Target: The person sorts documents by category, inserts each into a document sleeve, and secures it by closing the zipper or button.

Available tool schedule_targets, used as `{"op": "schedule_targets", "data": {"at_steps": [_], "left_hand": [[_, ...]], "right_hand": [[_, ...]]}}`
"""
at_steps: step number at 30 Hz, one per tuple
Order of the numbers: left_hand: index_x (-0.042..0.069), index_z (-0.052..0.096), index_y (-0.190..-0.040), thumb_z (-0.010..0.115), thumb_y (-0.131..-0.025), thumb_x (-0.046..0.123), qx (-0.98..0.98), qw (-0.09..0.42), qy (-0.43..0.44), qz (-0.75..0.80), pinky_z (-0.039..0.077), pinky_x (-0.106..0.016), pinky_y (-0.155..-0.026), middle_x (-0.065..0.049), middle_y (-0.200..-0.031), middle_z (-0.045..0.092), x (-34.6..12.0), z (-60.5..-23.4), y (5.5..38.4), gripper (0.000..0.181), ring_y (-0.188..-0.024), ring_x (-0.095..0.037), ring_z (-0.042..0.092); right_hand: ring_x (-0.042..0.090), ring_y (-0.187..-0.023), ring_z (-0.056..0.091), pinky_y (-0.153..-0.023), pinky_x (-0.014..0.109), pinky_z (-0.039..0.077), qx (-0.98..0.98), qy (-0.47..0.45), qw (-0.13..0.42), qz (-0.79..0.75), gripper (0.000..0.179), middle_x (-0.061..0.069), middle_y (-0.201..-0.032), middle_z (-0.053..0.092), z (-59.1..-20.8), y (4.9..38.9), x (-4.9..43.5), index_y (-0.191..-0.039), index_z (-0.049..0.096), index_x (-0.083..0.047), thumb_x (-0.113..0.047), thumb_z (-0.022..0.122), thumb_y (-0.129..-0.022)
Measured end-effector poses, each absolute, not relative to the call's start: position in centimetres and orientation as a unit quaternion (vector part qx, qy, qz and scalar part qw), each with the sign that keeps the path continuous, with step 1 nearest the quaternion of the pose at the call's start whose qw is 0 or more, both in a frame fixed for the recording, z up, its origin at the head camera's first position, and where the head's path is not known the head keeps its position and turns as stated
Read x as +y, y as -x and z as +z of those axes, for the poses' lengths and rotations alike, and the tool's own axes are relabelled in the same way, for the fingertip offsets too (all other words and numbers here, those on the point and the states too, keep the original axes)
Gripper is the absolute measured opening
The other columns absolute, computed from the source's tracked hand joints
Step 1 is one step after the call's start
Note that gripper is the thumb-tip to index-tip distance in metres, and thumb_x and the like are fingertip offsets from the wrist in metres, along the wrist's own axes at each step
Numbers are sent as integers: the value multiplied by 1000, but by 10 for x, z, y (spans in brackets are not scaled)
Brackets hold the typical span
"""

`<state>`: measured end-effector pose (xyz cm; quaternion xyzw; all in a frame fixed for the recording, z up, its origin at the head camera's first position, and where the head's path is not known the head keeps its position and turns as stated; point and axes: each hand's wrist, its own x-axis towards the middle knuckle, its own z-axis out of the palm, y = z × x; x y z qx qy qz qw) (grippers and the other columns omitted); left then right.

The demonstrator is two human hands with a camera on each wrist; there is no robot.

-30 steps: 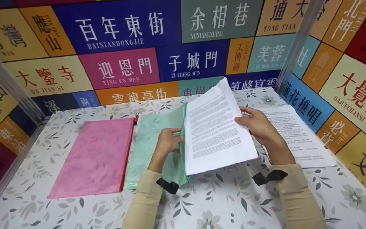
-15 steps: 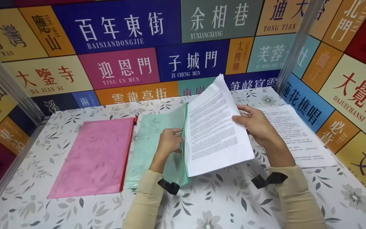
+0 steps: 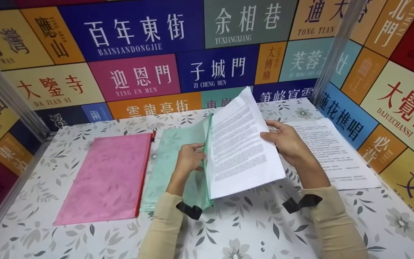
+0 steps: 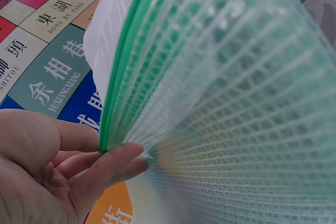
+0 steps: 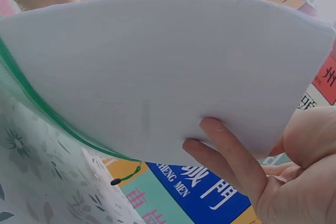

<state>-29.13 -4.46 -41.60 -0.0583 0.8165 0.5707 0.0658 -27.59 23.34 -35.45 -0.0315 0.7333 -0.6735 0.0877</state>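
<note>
In the head view my left hand (image 3: pixel 189 158) pinches the edge of a translucent green zipper folder (image 3: pixel 171 154), whose mouth stands raised off the table. The left wrist view shows its mesh side and green zip strip (image 4: pixel 118 72) between thumb and fingers. My right hand (image 3: pixel 289 142) grips the right edge of a stack of printed paper (image 3: pixel 244 144), thumb in front and fingers behind. The stack's left edge lies at the folder's mouth; how far it reaches inside is hidden. From the right wrist, the stack's blank back (image 5: pixel 157 77) looks bowed.
A pink zipper folder (image 3: pixel 106 180) with a red zip lies flat on the left of the flower-patterned table (image 3: pixel 257 230). More printed sheets (image 3: pixel 336 158) lie at the right, partly behind my right arm. Colourful sign-covered walls (image 3: pixel 135 32) enclose the back and sides.
The paper stack and my right hand have shifted slightly left, towards the green folder. My left hand keeps its hold on the folder with little movement.
</note>
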Motion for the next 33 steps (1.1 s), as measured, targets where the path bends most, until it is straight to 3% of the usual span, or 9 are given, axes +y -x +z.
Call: {"op": "schedule_targets", "data": {"at_steps": [5, 18, 25, 33], "left_hand": [[3, 64, -133, 59, -93, 5, 821, 66, 54, 564, 62, -32, -58, -14, -127, 70, -43, -417, 291, 41, -114, -24, 69], [0, 62, -134, 57, -93, 0, 842, 50, 29, 536, 62, -31, -58, -18, -128, 68, -31, -418, 285, 42, -112, -28, 70], [1, 62, -134, 58, -93, 1, 842, 53, 32, 536, 63, -31, -60, -16, -130, 67, -30, -414, 284, 42, -113, -26, 70], [4, 64, -133, 61, -93, 4, 820, 59, 52, 566, 62, -30, -58, -15, -130, 68, -36, -410, 284, 40, -116, -24, 68]], "right_hand": [[19, -95, 74, -81, 34, 63, 740, 28, 71, -669, 54, 27, -134, 58, -350, 271, 230, -155, 34, -7, -7, 48, -102], [17, -86, 75, -74, 34, 64, 758, 32, 58, -649, 54, 23, -123, 66, -340, 260, 220, -153, 35, -8, -10, 52, -102], [16, -84, 75, -72, 33, 63, 766, 35, 66, -639, 55, 31, -127, 62, -344, 262, 215, -154, 34, -6, -9, 51, -102], [17, -86, 74, -74, 33, 63, 728, 37, 74, -680, 53, 21, -117, 67, -358, 273, 217, -152, 35, -2, -4, 50, -101]]}}
